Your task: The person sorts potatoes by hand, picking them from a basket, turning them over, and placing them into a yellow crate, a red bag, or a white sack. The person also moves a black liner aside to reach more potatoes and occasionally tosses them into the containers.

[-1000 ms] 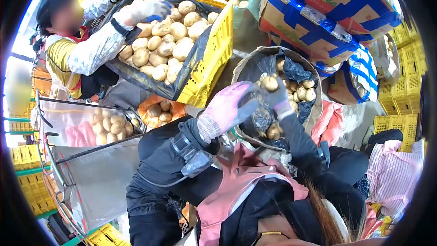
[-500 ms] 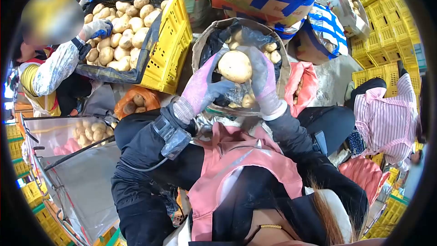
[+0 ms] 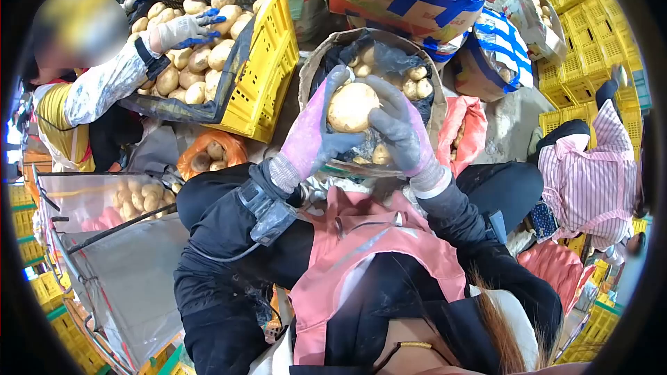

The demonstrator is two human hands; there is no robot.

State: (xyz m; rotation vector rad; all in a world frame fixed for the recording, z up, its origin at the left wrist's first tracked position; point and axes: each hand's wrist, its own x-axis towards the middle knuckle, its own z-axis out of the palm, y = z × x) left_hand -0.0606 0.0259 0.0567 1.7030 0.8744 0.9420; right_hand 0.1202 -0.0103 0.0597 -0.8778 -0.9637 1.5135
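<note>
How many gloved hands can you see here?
3. The left hand and right hand clasp one potato; a co-worker's hand rests in the yellow crate. Others may be hidden.

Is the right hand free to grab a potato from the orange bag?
Probably not right now: the right hand and left hand are both wrapped around a big potato, and the orange bag sits beyond the left arm.

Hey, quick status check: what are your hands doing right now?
Left hand and right hand both gripping one potato. Held above the lined basket of potatoes. Nothing blocking.
</note>
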